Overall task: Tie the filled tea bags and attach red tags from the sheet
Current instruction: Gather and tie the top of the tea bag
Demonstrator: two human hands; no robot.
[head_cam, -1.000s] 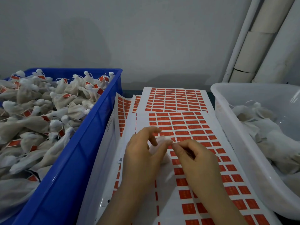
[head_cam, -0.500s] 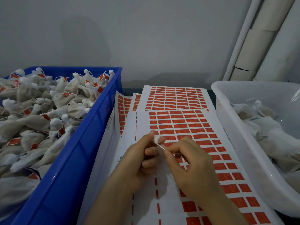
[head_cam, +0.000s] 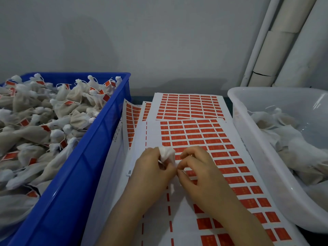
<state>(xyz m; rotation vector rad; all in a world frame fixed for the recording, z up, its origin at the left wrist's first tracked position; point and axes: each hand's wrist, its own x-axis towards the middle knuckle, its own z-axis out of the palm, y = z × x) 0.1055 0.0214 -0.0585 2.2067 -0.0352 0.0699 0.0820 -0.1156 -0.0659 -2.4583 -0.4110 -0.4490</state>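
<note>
A small white mesh tea bag (head_cam: 166,154) sits pinched between both hands, its gathered top pointing up and away from the person, its lower part hidden behind the fingers. The left hand (head_cam: 150,172) is closed around the bag from the side; the right hand (head_cam: 200,172) nips at the bag's edge with thumb and forefinger, though whether it has a string I cannot tell. Directly beneath the grip lies the top white sheet of red rectangular tags (head_cam: 204,137); the print on the tags is too fine to read. At least three more sheets fan out behind it. Left of the hands stands one blue plastic crate (head_cam: 99,157) heaped with tagged bags, too many to count. Right of them is one translucent white tub (head_cam: 252,139) of untagged bags.
</note>
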